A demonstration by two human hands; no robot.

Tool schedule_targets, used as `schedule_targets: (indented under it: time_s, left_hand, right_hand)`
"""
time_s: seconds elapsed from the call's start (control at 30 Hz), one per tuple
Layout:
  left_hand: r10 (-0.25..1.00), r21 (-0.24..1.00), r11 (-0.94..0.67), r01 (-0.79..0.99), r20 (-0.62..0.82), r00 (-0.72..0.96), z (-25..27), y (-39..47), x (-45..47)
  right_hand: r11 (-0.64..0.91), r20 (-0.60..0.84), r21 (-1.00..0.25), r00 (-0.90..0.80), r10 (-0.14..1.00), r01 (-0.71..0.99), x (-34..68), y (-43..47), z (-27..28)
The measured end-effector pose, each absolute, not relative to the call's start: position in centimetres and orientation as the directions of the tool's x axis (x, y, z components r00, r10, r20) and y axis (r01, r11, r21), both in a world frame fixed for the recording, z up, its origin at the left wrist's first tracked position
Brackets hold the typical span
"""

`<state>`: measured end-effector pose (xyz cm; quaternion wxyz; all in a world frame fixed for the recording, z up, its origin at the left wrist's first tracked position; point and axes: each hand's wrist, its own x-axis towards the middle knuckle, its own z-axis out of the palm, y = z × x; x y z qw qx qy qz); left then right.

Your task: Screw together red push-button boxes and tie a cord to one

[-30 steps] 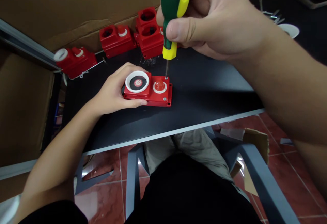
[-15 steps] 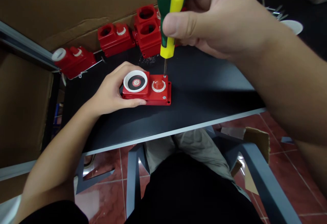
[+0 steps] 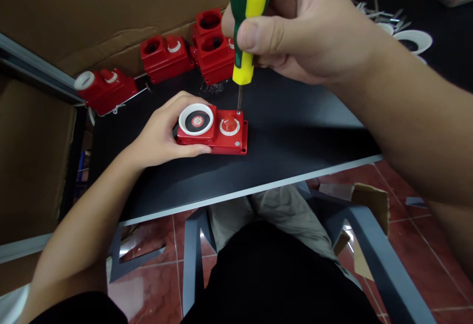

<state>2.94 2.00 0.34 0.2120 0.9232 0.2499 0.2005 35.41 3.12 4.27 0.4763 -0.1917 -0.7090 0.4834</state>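
A red alarm unit lies on the black tabletop, with a white-rimmed round sounder at its left and a small red dome light at its right. My left hand is closed around the unit's left end, thumb along the near side. Held upright in my right hand is a green and yellow screwdriver. Its tip meets a screw at the unit's far right corner. Another screw shows at the near right corner. Some right fingers are hidden behind the handle.
Several red housings stand along the cardboard wall at the back, one with a white ring at far left. White rings and thin metal pieces lie at the back right. The table's pale front edge runs before my lap.
The screwdriver stays on the same corner screw, and the fingers of my right hand have shifted around its handle. My left hand keeps its hold, and the view has moved slightly.
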Motion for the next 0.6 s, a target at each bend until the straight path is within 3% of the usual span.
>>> schedule_targets:
  time_s: [0.3,0.6]
  left_hand:
    - [0.583,0.506,-0.77,0.389,0.311,0.751,0.23,1.81,2.96]
    - [0.605,0.581,-0.72,0.379,0.258,0.753,0.35,1.57,2.87]
  right_hand:
    - [0.442,0.501,-0.865,-0.382,0.776,-0.236,35.12,3.23,4.5]
    - [0.396,0.455,-0.888,-0.577,0.679,-0.234,35.72,3.23,4.26]
